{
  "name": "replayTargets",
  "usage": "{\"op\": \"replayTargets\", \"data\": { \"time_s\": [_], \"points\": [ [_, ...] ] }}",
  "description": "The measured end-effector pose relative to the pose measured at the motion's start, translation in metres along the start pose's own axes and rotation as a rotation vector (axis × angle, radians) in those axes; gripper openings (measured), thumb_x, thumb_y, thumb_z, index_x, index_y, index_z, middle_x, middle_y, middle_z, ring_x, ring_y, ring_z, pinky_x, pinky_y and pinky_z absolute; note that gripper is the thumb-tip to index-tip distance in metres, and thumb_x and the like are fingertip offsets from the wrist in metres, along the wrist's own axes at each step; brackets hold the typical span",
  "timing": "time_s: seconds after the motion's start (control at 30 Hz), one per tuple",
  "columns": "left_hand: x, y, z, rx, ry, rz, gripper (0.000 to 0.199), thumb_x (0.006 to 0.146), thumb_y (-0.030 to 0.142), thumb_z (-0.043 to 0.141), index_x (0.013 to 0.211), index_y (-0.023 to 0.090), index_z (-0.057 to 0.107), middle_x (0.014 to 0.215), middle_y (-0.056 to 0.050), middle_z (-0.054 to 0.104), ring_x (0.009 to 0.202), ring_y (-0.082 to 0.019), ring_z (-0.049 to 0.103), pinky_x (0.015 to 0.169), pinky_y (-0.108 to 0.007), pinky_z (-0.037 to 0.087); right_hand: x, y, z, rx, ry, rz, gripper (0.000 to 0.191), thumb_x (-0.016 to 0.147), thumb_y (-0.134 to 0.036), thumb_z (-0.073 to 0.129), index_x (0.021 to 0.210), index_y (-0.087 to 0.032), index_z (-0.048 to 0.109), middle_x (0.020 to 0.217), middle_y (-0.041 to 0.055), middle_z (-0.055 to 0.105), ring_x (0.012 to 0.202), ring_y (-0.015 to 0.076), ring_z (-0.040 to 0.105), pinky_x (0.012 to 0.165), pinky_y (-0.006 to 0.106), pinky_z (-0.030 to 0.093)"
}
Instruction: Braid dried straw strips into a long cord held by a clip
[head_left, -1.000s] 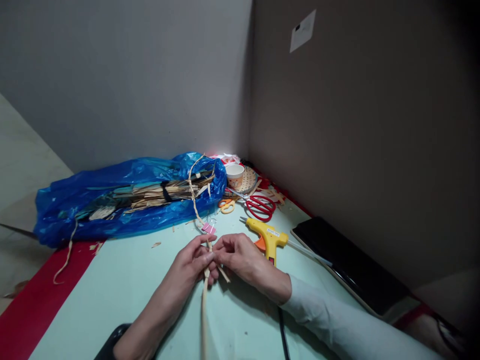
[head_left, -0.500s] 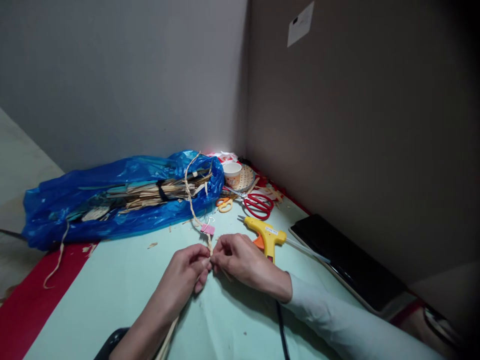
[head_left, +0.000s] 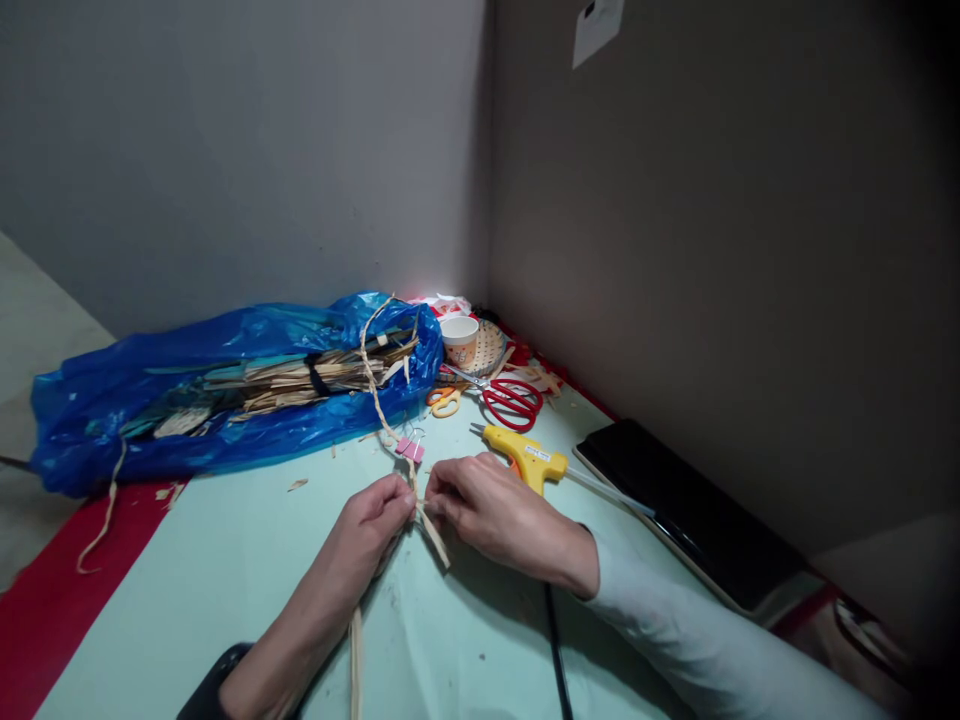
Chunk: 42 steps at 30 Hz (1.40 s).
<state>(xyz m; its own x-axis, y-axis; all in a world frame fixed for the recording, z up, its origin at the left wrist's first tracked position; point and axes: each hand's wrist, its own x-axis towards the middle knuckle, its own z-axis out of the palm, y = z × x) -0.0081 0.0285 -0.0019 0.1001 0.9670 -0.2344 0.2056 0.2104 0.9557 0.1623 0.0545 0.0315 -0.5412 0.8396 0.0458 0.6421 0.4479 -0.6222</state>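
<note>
Left hand nearly closed, I have thumb and forefinger pinched on the pale plaited cord near its working end; the other fingers curl under, partly hidden. My right hand has its fingertips drawn together just beside, seeming to grip a thin strand at the same spot, though the exact hold is too small to tell. From there the cord runs away from me, through a pink clip and up over the blue bag.

Here is what I judge could spoil it. If my left pinch slackens while the right pulls, the crossing could open and the plait go loose. Pulling too hard could split a strand, since the fibre looks dry and flat. The free end sticks out below my fingers and could slip out of order or catch on a fingertip. A long strip lies under my left wrist, so shifting that arm might drag it and tug the work askew. The clip seems to be the only hold beyond my hands; if it slides, tension goes. The glue gun lies near my right knuckles, and its nozzle could burn me if it is hot.
</note>
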Motion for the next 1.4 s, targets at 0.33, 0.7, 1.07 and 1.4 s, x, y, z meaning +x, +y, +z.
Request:
{"op": "replayTargets", "data": {
  "time_s": [0.33,0.7,1.07,1.4],
  "points": [
    [-0.009,-0.003,0.007,-0.252,0.121,-0.098,0.033,0.074,0.047,0.064,0.066,0.019,0.049,0.044,0.012,0.033,0.039,-0.003,0.015,0.039,-0.017,0.009,-0.023,-0.019,0.031,-0.342,0.081,-0.289,0.013,0.082,-0.014,0.049,0.093,-0.014,0.057,0.08,0.005,0.066,0.061,0.0173,0.055,0.053,0.032,0.018],
    [-0.019,0.003,0.004,-0.259,0.106,-0.052,0.025,0.078,0.039,0.063,0.078,0.016,0.053,0.051,0.009,0.044,0.043,-0.003,0.021,0.043,-0.018,0.012,-0.001,-0.005,0.011,0.158,0.206,-0.036,0.022,0.09,-0.033,0.051,0.086,-0.017,0.067,0.076,0.0021,0.068,0.068,0.0136,0.057,0.062,0.024,0.033],
    [-0.022,0.003,0.01,0.208,0.194,0.069,0.024,0.084,0.042,0.05,0.08,0.019,0.056,0.06,0.002,0.062,0.046,-0.01,0.041,0.049,-0.022,0.031,0.012,0.007,0.031,0.612,0.039,0.15,0.011,0.077,-0.022,0.056,0.073,-0.014,0.063,0.062,-0.0012,0.057,0.057,0.0094,0.047,0.05,0.019,0.033],
    [-0.037,0.009,0.021,0.284,0.326,0.075,0.029,0.085,0.045,0.048,0.066,0.023,0.05,0.051,0.004,0.06,0.045,-0.012,0.048,0.045,-0.022,0.031,0.006,0.007,0.036,0.542,0.129,0.095,0.01,0.077,-0.019,0.052,0.075,-0.017,0.062,0.062,-0.0005,0.061,0.059,0.0114,0.054,0.053,0.02,0.036]
  ]
}}
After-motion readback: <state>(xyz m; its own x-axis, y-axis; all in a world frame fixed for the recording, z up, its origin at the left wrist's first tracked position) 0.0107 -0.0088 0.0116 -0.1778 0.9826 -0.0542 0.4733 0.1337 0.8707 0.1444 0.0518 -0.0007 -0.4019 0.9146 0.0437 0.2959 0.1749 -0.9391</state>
